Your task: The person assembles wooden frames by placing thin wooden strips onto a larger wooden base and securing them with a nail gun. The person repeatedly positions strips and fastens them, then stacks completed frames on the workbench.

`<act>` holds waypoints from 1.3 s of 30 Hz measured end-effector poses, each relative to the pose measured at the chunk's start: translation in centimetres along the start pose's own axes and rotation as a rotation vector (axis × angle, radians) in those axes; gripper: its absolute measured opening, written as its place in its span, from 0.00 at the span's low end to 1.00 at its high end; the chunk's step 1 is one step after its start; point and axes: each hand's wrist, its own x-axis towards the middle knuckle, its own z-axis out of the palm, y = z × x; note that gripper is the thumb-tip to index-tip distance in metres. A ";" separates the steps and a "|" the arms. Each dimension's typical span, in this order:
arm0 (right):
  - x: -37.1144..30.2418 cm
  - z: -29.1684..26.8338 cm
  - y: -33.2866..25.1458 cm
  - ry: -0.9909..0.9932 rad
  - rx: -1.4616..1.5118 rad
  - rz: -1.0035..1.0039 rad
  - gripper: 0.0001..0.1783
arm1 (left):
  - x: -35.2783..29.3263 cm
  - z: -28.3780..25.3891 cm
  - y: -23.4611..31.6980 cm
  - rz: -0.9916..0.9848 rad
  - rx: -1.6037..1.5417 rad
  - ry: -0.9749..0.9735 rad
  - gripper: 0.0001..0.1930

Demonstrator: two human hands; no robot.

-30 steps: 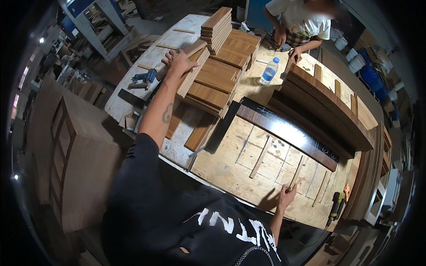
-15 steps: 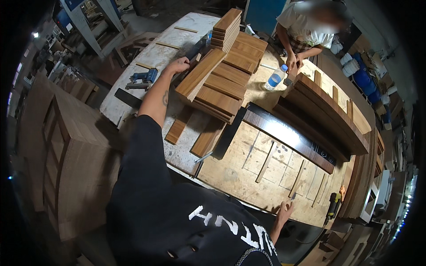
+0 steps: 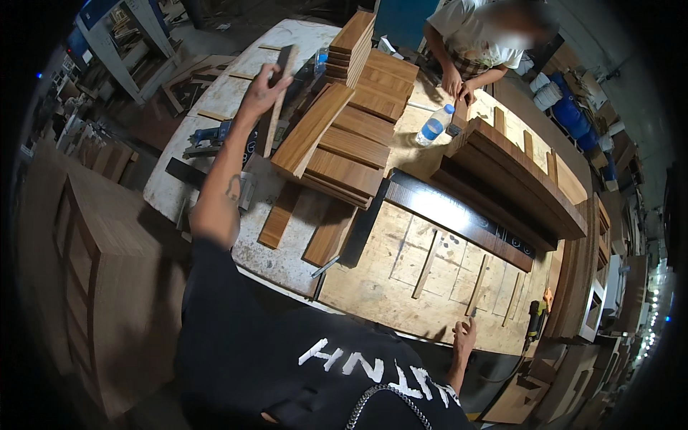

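Raised since 0.5 s ago, the left hand (image 3: pixel 262 89) is now up beside the pile with 1 narrow board (image 3: pixel 278 107), steeply tilted; the right hand (image 3: pixel 464 340) has barely shifted. Across the middle spans 1 workbench (image 3: pixel 365 294), part of its near edge covered by the black shirt (image 3: pixel 244 344). At left stands 1 wooden shelf unit (image 3: pixel 136 287), too shaded for a sure count of its compartments. Across the bench is 1 co-worker (image 3: pixel 469 39), 2 hands close together, their work hard to make out. Beside the tall dark woodwork (image 3: pixel 516 179) lies 1 glossy dark panel (image 3: pixel 455 215), partly lost in glare. Brown boards (image 3: pixel 351 161) overlap too much to count; 2 loose boards (image 3: pixel 279 215) lie just beside them, their far ends hidden under the pile. The narrow board is clamped between left thumb and fingers; whether its lower end touches anything, I cannot tell. The right hand's fingers are parted, near the end of the middle strip among 3 thin strips (image 3: pixel 478 285). Smaller still are 1 blue tool (image 3: pixel 208 135), half hidden by the left forearm, 1 dark power tool (image 3: pixel 534 319) and 1 bottle (image 3: pixel 434 129).
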 end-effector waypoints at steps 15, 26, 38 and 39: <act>-0.3 5.2 -5.8 -0.186 0.047 -0.135 0.30 | 0.1 10.5 7.3 -0.498 0.822 -0.342 0.69; -7.1 11.5 -32.5 -0.989 0.619 -0.378 0.56 | -21.5 13.8 21.4 -0.558 -0.749 -0.364 0.44; -5.5 21.8 -21.0 -0.359 -0.279 -0.531 0.51 | -37.6 9.8 17.4 -0.794 -0.599 -0.054 0.43; -5.3 22.3 -22.6 -0.312 -0.381 -0.545 0.50 | -37.7 9.2 17.1 -0.767 -0.576 -0.033 0.45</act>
